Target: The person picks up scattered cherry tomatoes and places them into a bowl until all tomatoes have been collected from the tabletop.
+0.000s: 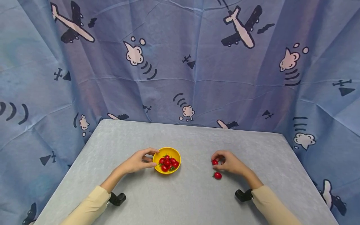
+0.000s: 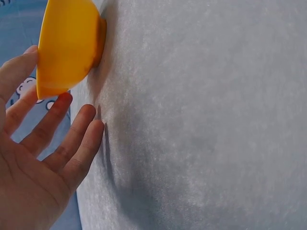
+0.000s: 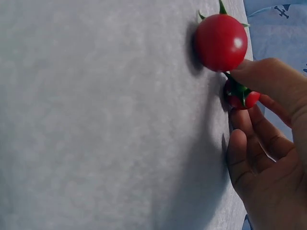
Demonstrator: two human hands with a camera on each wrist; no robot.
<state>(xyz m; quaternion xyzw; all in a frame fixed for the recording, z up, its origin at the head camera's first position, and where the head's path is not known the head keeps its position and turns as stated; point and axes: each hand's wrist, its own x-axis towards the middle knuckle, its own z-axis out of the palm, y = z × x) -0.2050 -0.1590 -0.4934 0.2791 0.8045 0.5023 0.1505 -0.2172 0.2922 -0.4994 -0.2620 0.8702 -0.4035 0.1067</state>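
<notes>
A yellow bowl [image 1: 178, 152] stands on the grey table and holds several red cherry tomatoes [image 1: 167, 162] with green stems. At its left side, my left hand [image 1: 142, 160] touches the rim with thumb and fingertips, the fingers loosely extended. The left wrist view shows the bowl's outer wall [image 2: 72, 45] beyond the left hand [image 2: 45, 167]. Farther right, my right hand [image 1: 229, 162] pinches a cherry tomato [image 1: 215, 162] between thumb and fingers, low at the table. Another cherry tomato [image 1: 217, 175] lies just nearer than that hand; it appears large in the right wrist view [image 3: 220, 43].
The grey table [image 1: 194, 200] extends around both hands and between the bowl and the loose tomatoes. A blue curtain [image 1: 168, 68] printed with airplanes hangs behind the table and at its sides. Black wrist-worn devices [image 1: 117, 199] sit below each hand.
</notes>
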